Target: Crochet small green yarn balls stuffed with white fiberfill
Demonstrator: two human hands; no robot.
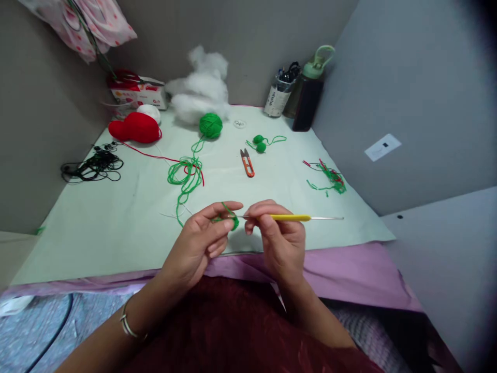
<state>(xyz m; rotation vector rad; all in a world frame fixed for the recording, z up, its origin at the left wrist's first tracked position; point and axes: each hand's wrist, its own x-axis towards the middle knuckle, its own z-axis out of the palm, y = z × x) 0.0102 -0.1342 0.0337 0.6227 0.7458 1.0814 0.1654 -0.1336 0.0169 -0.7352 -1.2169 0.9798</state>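
Note:
Between the thumb and fingers of my left hand (207, 233) is a small green crochet piece (235, 223), mostly covered by the fingers. Green yarn passes over the left index finger. My right hand (281, 230) grips a crochet hook (291, 217) by its yellow handle. The hook's thin metal tip reaches the green piece; whether it is through a stitch I cannot tell. From the left hand, a strand leads back to loose loops of green yarn (185, 173) and on to a green yarn ball (210, 126).
Orange thread snips (247, 163) lie mid-table near two small green crocheted balls (260, 144). Red yarn (135, 128), white stuffing (202, 88) and a tangled black cord (95, 163) are further left. Yarn scraps (332, 178), a pen jar (277, 96) and a bottle (310, 88) stand or lie right.

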